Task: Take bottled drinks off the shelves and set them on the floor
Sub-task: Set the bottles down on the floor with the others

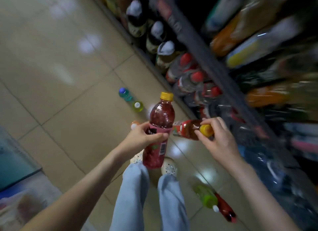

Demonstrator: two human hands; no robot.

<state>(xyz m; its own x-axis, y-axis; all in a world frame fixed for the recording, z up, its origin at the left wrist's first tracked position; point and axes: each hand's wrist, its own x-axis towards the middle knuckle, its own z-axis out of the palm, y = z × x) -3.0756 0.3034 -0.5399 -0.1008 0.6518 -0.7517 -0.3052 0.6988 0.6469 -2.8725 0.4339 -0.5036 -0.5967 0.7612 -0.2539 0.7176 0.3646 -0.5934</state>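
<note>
**A:** Starting nearest: light jeans (136, 196) and pale shoes (169, 166) at the bottom, planted on the tiled floor (60, 101). Anything in the hands?

**B:** Yep. Gripping a red bottle (160, 117) with the left hand (142, 136), fingers and thumb curled round the pink label, yellow cap up. Held in the air above the shoes, so not on the floor.

**A:** And on the right?

**B:** Pinching the yellow cap (206, 130) of a tea bottle (186, 129) with the right hand (222, 141), thumb and fingertips closed on the cap. Hanging slanted, base pointing at the red bottle, just beside it. Can't tell whether touching. Also off the floor.

**A:** Anything down there already?

**B:** Low right, close to the feet: a green bottle (205, 195) and a crimson bottle (224, 208) side by side on the tiles. Too blurry to say standing or lying. Farther out, peeking from behind the left hand, an orange-capped bottle (135, 125). Beyond that, a yellow bottle (138, 106) with a white cap, then a blue bottle (125, 94) right next to it, both upright near the shelf foot.

**A:** Shelves?

**B:** Running up the right side, shelves (197, 50) packed with stock: red caps (187, 58) close in, white caps (157, 28) farther back. Too smeared higher up to read.
</note>
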